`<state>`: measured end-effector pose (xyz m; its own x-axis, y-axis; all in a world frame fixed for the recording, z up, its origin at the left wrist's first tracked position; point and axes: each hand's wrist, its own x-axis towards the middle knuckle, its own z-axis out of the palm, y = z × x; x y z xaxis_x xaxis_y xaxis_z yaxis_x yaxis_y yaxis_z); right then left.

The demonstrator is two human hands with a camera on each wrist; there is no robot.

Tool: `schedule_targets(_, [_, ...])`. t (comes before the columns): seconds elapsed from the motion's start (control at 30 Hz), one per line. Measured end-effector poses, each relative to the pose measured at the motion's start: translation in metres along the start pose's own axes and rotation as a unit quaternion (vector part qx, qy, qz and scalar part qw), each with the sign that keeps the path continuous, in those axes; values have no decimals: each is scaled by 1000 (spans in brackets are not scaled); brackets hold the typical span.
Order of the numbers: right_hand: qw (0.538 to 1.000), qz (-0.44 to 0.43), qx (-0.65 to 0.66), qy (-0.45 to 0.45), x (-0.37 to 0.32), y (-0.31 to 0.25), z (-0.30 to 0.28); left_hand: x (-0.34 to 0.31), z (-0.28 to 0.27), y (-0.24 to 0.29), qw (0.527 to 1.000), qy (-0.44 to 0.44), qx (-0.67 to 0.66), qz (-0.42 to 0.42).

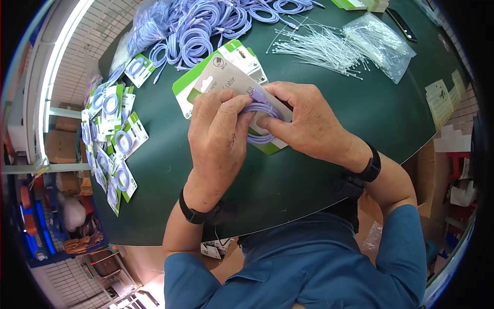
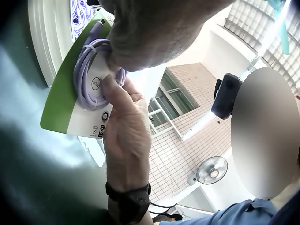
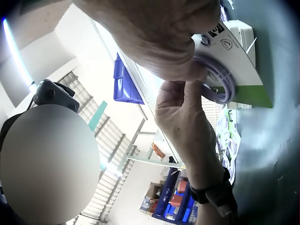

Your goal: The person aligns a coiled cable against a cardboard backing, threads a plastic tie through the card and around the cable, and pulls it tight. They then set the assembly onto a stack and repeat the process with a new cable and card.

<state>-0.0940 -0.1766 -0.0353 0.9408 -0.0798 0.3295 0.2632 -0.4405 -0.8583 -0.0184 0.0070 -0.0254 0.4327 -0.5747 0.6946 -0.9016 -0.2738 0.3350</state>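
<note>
A packaging card (image 1: 237, 80), grey-white with a green end, is held tilted over the table, a coiled lilac cable (image 1: 262, 109) lying on its face. The left hand (image 1: 218, 131) pinches at the coil's near-left side with thumb and fingers. The right hand (image 1: 311, 121) grips the card's right edge, its thumb pressing by the coil, the other fingers partly behind. In the left wrist view, the coil (image 2: 84, 77) sits on the card's white and green face (image 2: 58, 105). The right wrist view shows the left hand (image 3: 187, 119) at the coil (image 3: 224, 84); its fingertips are partly hidden.
Green and white cards (image 1: 183, 88) lie beneath the held one. Finished-looking cards with coils (image 1: 123, 141) pile at the left. Loose lilac cables (image 1: 195, 44) heap at the back; white zip ties (image 1: 321, 49), a plastic bag (image 1: 383, 49) and a phone (image 1: 401, 24) lie back right.
</note>
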Motion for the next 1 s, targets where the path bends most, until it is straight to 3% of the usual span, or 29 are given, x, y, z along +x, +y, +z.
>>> schedule_targets(0.47, [995,-69,-76,21,1,3,5,0,9,0,998,-52,27,27])
schedule_targets(0.63, [998,-4,8,56,6,-2,-7,6,2,3,995,56,59,54])
schedule_targets(0.7, [992,61,87,70,7,1,-11,5,0,5,992,119,35,13])
schedule_targets(0.77, [987,66,129,74,8,0,-15,2,1,12,988,155,20,-5])
schedule_targets(0.8, [978,74,181,77,9,0,-16,0,2,15,982,154,-70,-85])
schedule_targets(0.87, [967,76,231,80,11,-1,-18,-1,4,19,930,141,-244,-236])
schedule_targets(0.9, [963,73,247,80,11,-2,-18,0,5,18,931,144,-244,-232])
schedule_targets(1.0, [954,71,280,79,10,-1,-17,3,4,12,814,30,-465,-346])
